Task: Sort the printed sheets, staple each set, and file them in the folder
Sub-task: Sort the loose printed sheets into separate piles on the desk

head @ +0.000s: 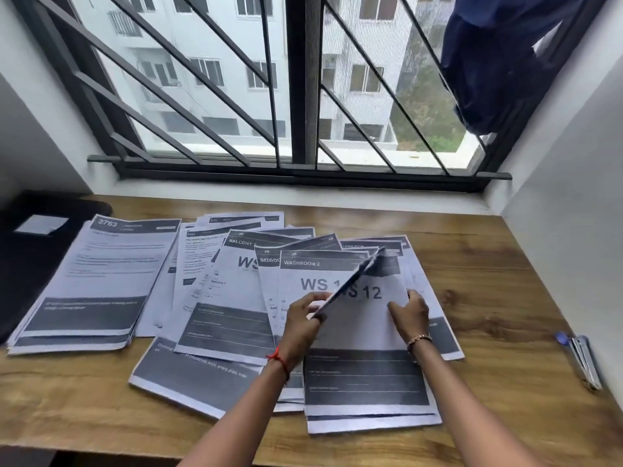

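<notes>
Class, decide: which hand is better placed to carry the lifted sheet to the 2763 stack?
Probably left: the left hand pinches the lifted sheet, and the 2763 stack lies on its side.
</notes>
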